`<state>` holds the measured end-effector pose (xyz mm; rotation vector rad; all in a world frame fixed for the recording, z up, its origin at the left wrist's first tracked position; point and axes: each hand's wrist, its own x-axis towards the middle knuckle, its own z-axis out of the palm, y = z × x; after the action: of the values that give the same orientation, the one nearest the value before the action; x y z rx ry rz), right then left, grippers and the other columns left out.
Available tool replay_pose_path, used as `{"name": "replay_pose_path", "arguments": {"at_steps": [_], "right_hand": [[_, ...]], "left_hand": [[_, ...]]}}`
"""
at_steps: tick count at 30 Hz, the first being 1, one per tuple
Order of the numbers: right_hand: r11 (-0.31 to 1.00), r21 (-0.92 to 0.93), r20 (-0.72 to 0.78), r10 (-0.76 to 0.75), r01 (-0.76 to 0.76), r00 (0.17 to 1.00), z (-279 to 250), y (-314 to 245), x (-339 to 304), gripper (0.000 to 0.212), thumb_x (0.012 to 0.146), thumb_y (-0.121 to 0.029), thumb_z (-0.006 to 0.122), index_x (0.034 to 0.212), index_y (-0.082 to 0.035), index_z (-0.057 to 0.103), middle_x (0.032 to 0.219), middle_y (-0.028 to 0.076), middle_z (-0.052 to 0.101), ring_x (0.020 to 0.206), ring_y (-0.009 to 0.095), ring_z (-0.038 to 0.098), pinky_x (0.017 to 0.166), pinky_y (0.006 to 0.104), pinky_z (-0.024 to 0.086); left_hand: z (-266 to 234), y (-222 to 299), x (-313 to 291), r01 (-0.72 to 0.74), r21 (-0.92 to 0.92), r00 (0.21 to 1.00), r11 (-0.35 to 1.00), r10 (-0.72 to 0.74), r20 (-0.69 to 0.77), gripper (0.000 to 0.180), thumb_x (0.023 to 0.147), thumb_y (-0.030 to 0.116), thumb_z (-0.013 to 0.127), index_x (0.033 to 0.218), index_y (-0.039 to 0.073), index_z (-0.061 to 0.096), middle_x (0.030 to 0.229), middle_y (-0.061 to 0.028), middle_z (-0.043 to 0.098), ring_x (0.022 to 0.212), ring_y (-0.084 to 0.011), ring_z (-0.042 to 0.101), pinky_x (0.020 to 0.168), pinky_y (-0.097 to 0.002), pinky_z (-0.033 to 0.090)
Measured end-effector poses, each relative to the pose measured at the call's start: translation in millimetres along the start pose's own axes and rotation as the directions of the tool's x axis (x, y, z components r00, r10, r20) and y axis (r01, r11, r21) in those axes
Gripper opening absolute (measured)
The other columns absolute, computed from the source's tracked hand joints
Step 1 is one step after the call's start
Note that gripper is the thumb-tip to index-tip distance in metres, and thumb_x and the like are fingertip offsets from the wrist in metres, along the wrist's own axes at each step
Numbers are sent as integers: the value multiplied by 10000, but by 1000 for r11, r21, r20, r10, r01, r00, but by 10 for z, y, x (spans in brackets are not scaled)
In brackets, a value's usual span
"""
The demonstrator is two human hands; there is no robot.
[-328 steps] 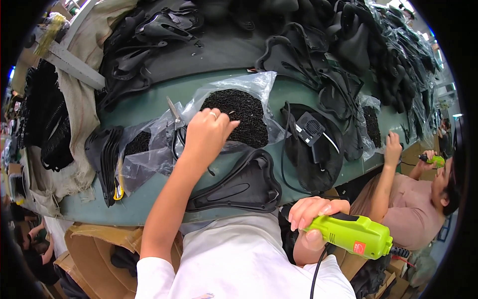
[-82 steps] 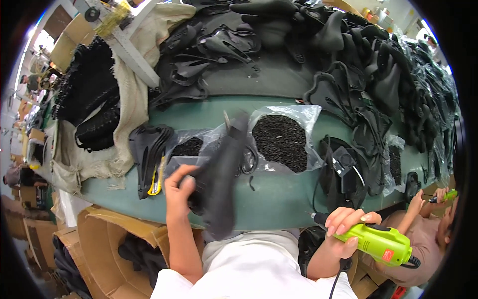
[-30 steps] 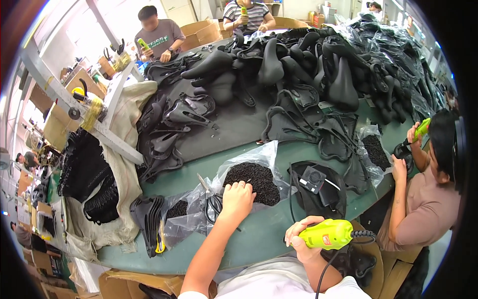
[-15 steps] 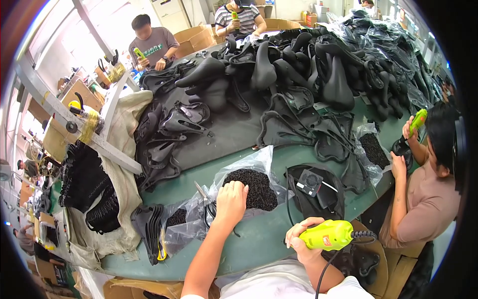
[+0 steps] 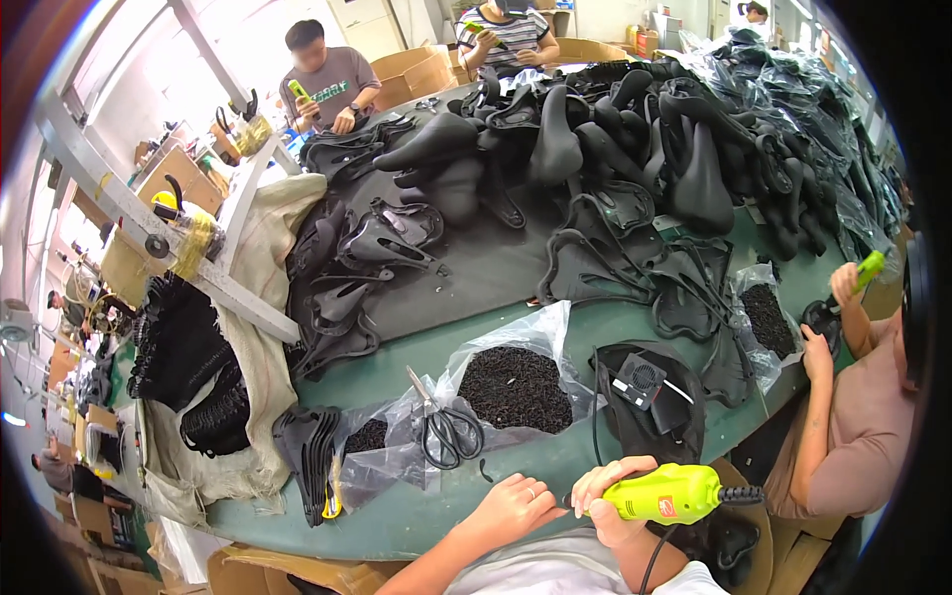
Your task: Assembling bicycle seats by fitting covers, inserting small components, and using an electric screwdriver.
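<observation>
My right hand [image 5: 613,496] is wrapped round a yellow-green corded electric screwdriver [image 5: 666,494], held sideways with its tip toward the left. Close to that tip is my left hand [image 5: 516,508], its fingers pinched together. Anything between those fingers is too small to make out. Beyond the hands, a pile of small black screws [image 5: 514,389] lies on an opened clear plastic bag. Black-handled scissors [image 5: 446,426] rest to the left of the pile.
Black bicycle saddles [image 5: 560,139] and saddle bases [image 5: 387,233] cover the far table. A stack of black parts [image 5: 309,456] stands left, near a sack [image 5: 263,397]. A dark bag with a small device [image 5: 640,382] lies right. Co-workers hold similar tools, one at right [image 5: 843,397].
My left hand has drawn back from the screw pile to beside the screwdriver's tip, uncovering the pile and scissors. My right hand still holds the screwdriver. The view has shifted slightly.
</observation>
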<state>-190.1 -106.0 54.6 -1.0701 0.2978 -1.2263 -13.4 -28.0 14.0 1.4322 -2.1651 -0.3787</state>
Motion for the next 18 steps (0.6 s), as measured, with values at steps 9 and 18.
{"name": "replay_pose_path", "arguments": {"at_steps": [9, 18], "right_hand": [[991, 127, -10, 36, -34, 999, -10, 61, 12, 499, 935, -135, 841, 1250, -100, 456, 739, 86, 611, 586, 227, 609, 582, 396, 560], [987, 159, -82, 33, -20, 996, -148, 4, 27, 510, 928, -144, 853, 1244, -122, 453, 742, 77, 617, 610, 227, 625, 608, 400, 564]], "left_hand": [[-8, -77, 19, -162, 50, 961, 985, 169, -220, 293, 834, 224, 871, 849, 97, 608, 801, -28, 544, 725, -210, 586, 693, -349, 496], [-543, -397, 434, -135, -51, 984, 990, 128, -120, 520, 906, 507, 802, 1053, 30, 652, 922, -112, 659, 881, -338, 674, 823, -461, 551]]}}
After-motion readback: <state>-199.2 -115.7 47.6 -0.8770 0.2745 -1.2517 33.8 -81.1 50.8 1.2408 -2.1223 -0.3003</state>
